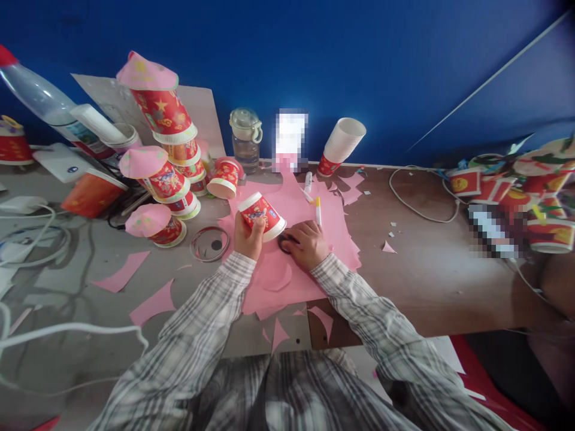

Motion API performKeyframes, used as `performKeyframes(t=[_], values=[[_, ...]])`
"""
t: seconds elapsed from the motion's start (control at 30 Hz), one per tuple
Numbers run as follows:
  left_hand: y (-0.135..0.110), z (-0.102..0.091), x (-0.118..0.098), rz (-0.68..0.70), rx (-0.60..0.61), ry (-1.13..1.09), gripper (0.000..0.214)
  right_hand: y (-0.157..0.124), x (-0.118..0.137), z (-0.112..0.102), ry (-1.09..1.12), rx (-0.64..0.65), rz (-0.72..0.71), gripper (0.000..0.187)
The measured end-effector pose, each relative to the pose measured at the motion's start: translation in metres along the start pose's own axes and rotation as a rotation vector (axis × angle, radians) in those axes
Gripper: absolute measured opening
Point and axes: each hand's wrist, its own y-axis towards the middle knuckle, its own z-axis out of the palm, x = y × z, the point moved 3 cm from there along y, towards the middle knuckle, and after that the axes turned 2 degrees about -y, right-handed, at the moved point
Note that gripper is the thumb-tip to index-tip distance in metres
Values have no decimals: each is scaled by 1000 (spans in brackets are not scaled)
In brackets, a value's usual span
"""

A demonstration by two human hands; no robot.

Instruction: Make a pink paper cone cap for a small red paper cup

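Note:
My left hand (250, 238) is wrapped around a red paper cup (262, 211) printed with a colourful figure. The cup is tilted above pink paper sheets (309, 278). Close to its right side, my right hand (309, 244) is closed on scissors (284, 243); only their black handles show, and the blades are hidden. Below the hands lies a round pink paper piece (275, 276). A marker with a yellow cap (318, 211) rests just beyond my right fingers.
Stacked red cups with pink cone tops (162, 114) stand at the left. Behind are a water jug (246, 140) and a white cup stack (342, 143). Pink scraps (155, 302) are scattered about. Decorated cups (516, 185), a cable (422, 212) and a blurred phone lie to the right.

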Motion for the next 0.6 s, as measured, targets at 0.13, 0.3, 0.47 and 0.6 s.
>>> performKeyframes(t=[0.13,0.3,0.47,0.6], values=[[0,0,4,-19,-3,-13,43,-2,4,-2,-143,31,-12,18],[0,1,5,-32,9,-38,44,-5,7,-7,-281,57,-5,23],[-1,3,6,-24,18,-45,47,-9,-1,-5,-251,-3,-19,28],[-2,2,4,-14,15,45,46,-12,-10,-3,-138,-134,-19,26]])
